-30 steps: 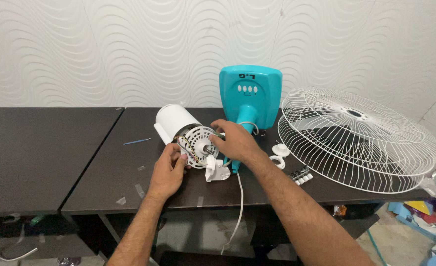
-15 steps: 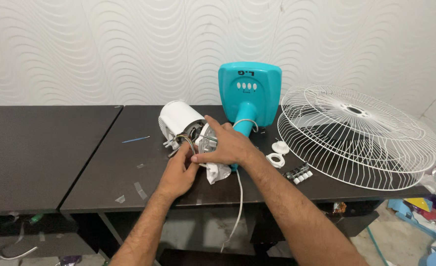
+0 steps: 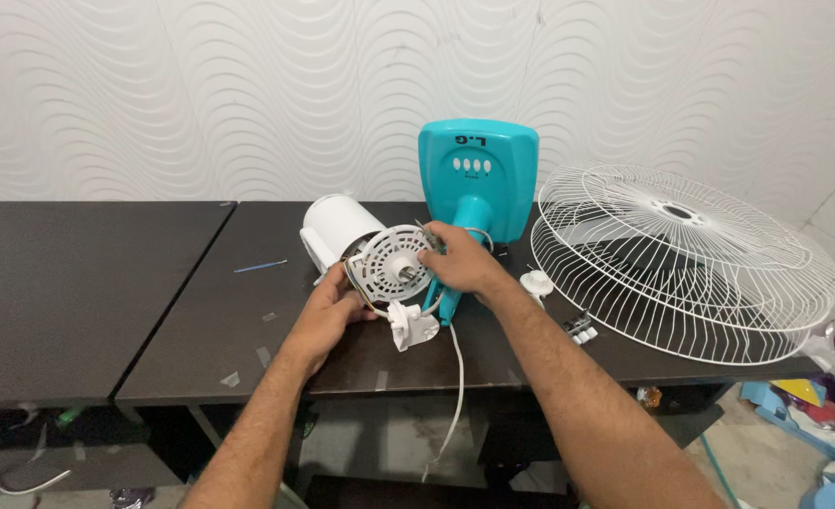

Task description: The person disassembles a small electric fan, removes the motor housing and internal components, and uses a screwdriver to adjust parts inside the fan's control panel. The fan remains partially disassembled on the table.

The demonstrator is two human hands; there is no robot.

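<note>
The scene is seen from a single head-worn camera, set above and behind the left hand [image 3: 328, 316] and right hand [image 3: 462, 264], angled forward and down. Both forearms are taken in at close range (only this one view is given); a patterned wall [image 3: 200, 94] is faced beyond the hands.

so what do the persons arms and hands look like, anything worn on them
Both arms are bare from as far up as the view shows down to the fingers: no sleeves, gloves, watch, bracelets or rings visible. The left hand and right hand have short, unpainted nails as far as can be seen, and the forearms carry dark hair.
</note>
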